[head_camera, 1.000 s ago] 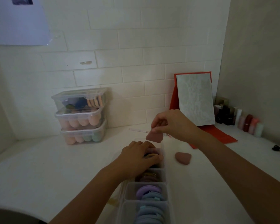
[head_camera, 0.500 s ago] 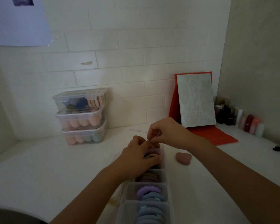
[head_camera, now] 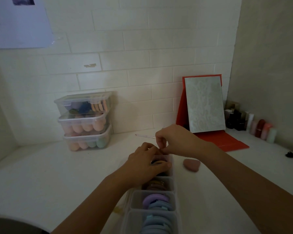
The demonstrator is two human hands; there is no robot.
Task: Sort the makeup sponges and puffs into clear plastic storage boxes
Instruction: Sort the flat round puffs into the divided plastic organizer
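A long clear divided box [head_camera: 176, 196] runs from the bottom edge toward the table's middle. Purple puffs [head_camera: 155, 200] and blue puffs [head_camera: 156, 222] stand on edge in its near compartments. My left hand [head_camera: 142, 164] curls over the dark and tan puffs [head_camera: 159, 162] in the far compartment, thumb pressed on them. My right hand [head_camera: 178, 141] hovers over that compartment's far end, fingertips pinched together and touching my left fingers; the pink puff it holds is almost hidden. Another pink puff [head_camera: 191, 165] lies on the table just right of the box.
Three lidded clear boxes [head_camera: 85, 122] filled with sponges are stacked against the back wall at left. A mirror [head_camera: 204, 103] on a red stand [head_camera: 227, 142] leans at the back right, cosmetic bottles [head_camera: 254, 124] beside it. A thin stick [head_camera: 145, 136] and a black clip [head_camera: 289, 154] lie on the table.
My right hand came down and leftward with the pink puff, from above the table to the box's far compartment, where it meets my left fingers. My left hand has stayed on the puffs.
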